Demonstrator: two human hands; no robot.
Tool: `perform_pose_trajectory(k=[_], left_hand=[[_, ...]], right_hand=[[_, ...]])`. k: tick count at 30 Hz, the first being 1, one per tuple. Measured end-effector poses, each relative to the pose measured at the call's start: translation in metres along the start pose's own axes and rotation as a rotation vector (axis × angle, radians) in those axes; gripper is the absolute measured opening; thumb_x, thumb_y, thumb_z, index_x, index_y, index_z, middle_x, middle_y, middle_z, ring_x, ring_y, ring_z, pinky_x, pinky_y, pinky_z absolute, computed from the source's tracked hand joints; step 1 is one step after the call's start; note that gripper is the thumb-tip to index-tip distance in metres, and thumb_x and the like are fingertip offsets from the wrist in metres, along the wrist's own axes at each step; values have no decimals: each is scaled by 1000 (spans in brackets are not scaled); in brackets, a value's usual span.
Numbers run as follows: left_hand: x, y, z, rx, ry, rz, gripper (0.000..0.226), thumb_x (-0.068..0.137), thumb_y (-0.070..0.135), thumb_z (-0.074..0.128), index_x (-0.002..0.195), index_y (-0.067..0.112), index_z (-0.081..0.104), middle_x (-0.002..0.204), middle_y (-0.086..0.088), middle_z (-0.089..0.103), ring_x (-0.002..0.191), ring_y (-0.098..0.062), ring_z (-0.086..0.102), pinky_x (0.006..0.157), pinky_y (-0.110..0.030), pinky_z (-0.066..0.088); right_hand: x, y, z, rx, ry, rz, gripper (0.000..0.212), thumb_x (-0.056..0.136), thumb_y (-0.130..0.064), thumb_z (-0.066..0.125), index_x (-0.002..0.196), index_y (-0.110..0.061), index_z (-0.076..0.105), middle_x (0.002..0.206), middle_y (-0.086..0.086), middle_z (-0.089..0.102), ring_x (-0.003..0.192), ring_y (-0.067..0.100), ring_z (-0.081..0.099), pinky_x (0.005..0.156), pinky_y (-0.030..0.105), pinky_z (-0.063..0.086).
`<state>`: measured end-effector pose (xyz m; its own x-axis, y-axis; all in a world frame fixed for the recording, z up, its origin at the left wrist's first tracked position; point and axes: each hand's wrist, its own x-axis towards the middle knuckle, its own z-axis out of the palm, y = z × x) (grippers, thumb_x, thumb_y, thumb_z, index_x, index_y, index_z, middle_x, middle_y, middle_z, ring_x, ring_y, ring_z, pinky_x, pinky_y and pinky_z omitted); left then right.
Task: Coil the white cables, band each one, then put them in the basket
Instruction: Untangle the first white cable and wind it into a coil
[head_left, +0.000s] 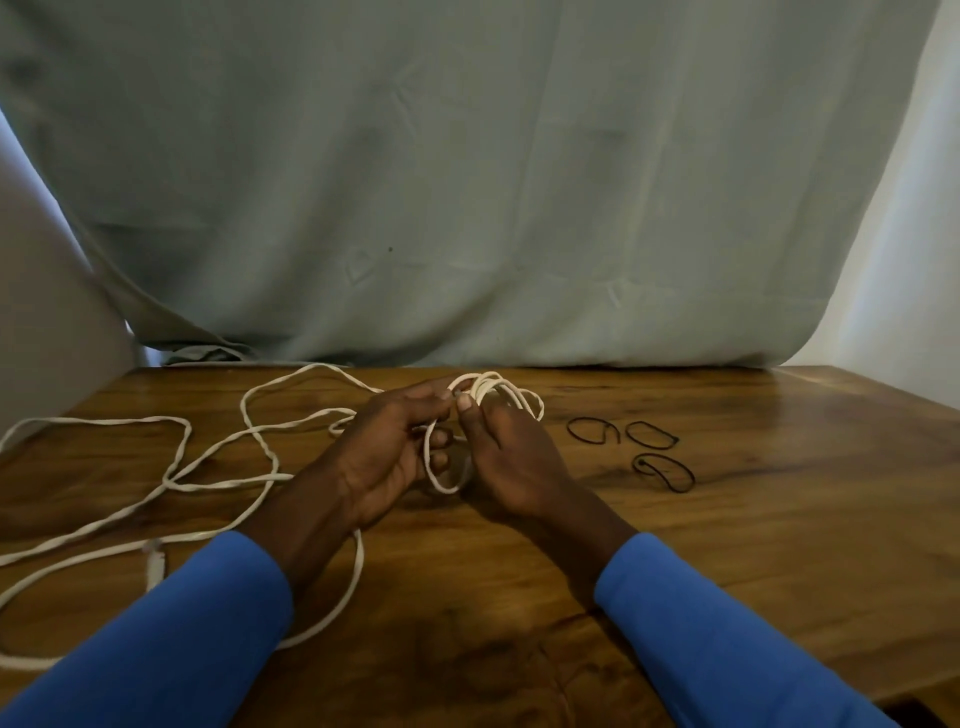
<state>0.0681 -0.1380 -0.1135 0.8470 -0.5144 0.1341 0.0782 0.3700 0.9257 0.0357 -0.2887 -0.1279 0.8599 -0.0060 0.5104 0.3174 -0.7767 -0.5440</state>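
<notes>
A small coil of white cable (501, 391) sits between my two hands at the middle of the wooden table (753, 519). My left hand (387, 452) pinches the coil's near side with thumb and fingers. My right hand (511, 457) grips the coil, its loops wrapped over the fingers. More loose white cable (176, 480) sprawls in wide loops over the table's left half, and a white plug (154, 564) lies near my left sleeve. Three black bands (647, 434) lie on the table to the right of my hands. No basket is in view.
A grey-green cloth (467, 182) hangs behind the table's far edge. A pale wall shows at the far right. The table's right edge and front right corner lie near my right sleeve.
</notes>
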Motion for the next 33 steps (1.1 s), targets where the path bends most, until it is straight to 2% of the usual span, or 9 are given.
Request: perform_pose_trajectory(k=[5, 11, 16, 19, 21, 24, 29, 31, 33], left_hand=[[1, -5, 0, -95, 38, 24, 31, 85, 18, 71, 115, 9, 76, 95, -8, 70, 70, -9, 61, 68, -27, 61], [-6, 2, 8, 196, -51, 99, 40, 98, 3, 52, 131, 17, 70, 114, -20, 73, 84, -23, 66, 85, -42, 54], [-9, -4, 16, 355, 96, 250, 63, 93, 1, 70, 144, 32, 49, 94, -13, 76, 84, -25, 76, 74, -36, 59], [-8, -8, 24, 449, 216, 311, 63, 89, 5, 76, 138, 28, 45, 90, -9, 72, 67, -13, 73, 57, -23, 53], [-6, -12, 27, 518, 296, 339, 56, 87, 18, 81, 130, 27, 46, 93, -9, 69, 66, -13, 73, 55, -27, 56], [-8, -19, 29, 699, 223, 402, 34, 91, 34, 77, 115, 31, 53, 88, -2, 72, 73, -14, 73, 64, -40, 58], [-19, -18, 35, 1180, 54, 731, 28, 92, 24, 72, 115, 33, 58, 104, 20, 70, 103, 4, 62, 94, -23, 45], [-17, -16, 33, 1329, 84, 840, 28, 92, 25, 70, 116, 34, 60, 108, 19, 69, 106, 0, 58, 104, -36, 41], [-15, -14, 29, 1322, 62, 860, 28, 92, 20, 69, 117, 32, 62, 109, 13, 69, 104, -8, 61, 95, -41, 48]], right_hand=[[-6, -6, 8, 304, -7, 14, 51, 104, -64, 26, 96, -29, 62, 89, 1, 71, 84, 18, 70, 80, 52, 58], [-2, 0, 6, 709, -52, 188, 63, 98, -71, 38, 113, -19, 70, 103, 10, 76, 103, 29, 73, 95, 57, 57], [-3, -2, 1, 731, -107, 227, 59, 105, -60, 36, 117, -14, 71, 107, 10, 78, 104, 22, 75, 98, 47, 56], [0, -1, 0, 826, -70, 317, 48, 105, -54, 43, 113, -13, 68, 99, 12, 77, 94, 26, 76, 83, 42, 59], [4, -1, -1, 903, 7, 344, 43, 102, -54, 47, 91, -17, 65, 76, 5, 71, 73, 22, 71, 67, 37, 55], [10, -6, -6, 1081, 89, 426, 43, 105, -47, 45, 72, -21, 54, 58, -3, 54, 60, 16, 54, 59, 28, 46], [15, 0, -24, 1446, 78, 529, 47, 104, -46, 42, 64, -23, 44, 50, -4, 36, 38, 11, 37, 36, 20, 36], [19, 5, -32, 1625, 55, 506, 46, 104, -44, 40, 66, -21, 41, 56, -2, 39, 40, 14, 43, 41, 23, 45], [19, 9, -34, 1706, 27, 464, 46, 106, -44, 38, 67, -20, 43, 58, -1, 45, 45, 16, 50, 50, 26, 52]])
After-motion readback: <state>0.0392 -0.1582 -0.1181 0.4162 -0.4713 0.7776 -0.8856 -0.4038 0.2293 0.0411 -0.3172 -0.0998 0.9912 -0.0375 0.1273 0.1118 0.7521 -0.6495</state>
